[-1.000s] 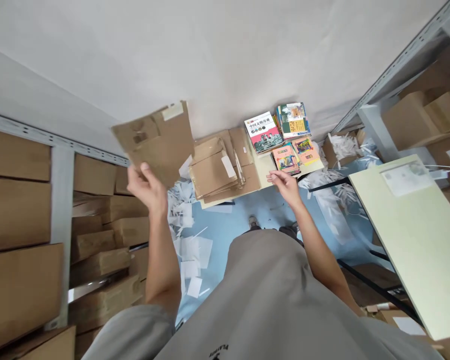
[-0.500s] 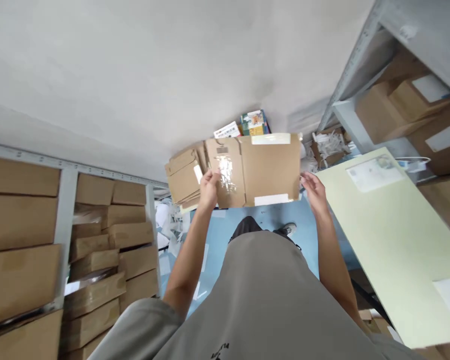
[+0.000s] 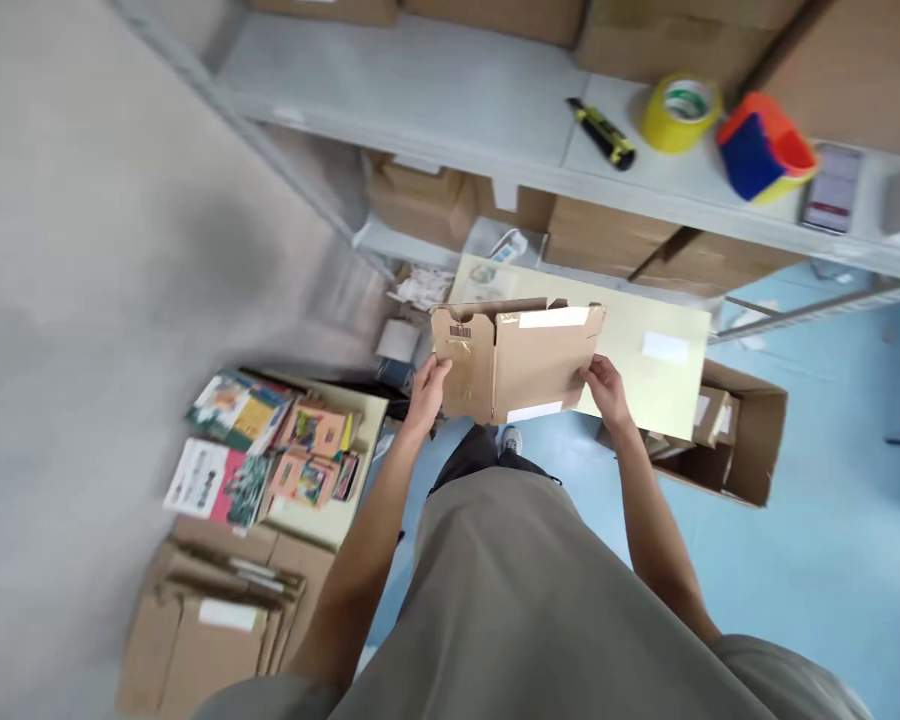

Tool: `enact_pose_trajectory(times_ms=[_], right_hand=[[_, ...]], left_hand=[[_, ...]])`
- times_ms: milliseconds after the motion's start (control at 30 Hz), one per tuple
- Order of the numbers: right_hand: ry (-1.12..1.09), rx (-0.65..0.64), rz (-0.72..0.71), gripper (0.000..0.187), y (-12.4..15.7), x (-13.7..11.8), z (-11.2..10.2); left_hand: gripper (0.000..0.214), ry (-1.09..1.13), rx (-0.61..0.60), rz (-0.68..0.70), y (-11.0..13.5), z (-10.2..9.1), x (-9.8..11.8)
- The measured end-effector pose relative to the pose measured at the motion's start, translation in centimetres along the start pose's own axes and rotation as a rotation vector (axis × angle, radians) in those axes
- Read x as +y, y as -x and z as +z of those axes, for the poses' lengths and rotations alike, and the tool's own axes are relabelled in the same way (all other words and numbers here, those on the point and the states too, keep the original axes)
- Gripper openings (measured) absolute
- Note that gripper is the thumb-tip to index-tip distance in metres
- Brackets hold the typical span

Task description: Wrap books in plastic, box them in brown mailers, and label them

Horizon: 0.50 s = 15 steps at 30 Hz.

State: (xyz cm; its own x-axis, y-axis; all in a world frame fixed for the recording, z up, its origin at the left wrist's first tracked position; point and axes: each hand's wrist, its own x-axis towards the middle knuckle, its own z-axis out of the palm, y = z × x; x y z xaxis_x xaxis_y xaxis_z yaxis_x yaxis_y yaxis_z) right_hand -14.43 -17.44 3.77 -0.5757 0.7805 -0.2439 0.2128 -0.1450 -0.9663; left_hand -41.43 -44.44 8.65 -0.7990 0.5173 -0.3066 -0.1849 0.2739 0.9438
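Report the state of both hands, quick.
Left hand: closed, holding one end of the folded cardboard.
Right hand: closed, holding the other end of the folded cardboard.

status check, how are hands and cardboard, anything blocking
Left hand, right hand gripping opposite ends of folded cardboard. Cardboard held up, overlapping cream tabletop in view. Nothing visibly blocking either hand.

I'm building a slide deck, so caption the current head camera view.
Left hand and right hand grip a creased cardboard piece; books lie on a table at left.
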Motion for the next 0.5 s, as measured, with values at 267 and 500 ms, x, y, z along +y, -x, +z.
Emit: enact_pose_trajectory(times_ms=[267, 500], right_hand=[[-0.005, 0.288, 0.02, 0.064, 0.9, -1.6, -4.5], [0.013, 0.402, 0.027, 0.066, 0.1, -1.3, -4.0]], left_hand=[[0.025, -0.114, -0.367, 0.012, -10.2, 10.2, 2.9], [0.024, -0.221, -0.581, 0.098, -15.3, 14.1, 3.6]])
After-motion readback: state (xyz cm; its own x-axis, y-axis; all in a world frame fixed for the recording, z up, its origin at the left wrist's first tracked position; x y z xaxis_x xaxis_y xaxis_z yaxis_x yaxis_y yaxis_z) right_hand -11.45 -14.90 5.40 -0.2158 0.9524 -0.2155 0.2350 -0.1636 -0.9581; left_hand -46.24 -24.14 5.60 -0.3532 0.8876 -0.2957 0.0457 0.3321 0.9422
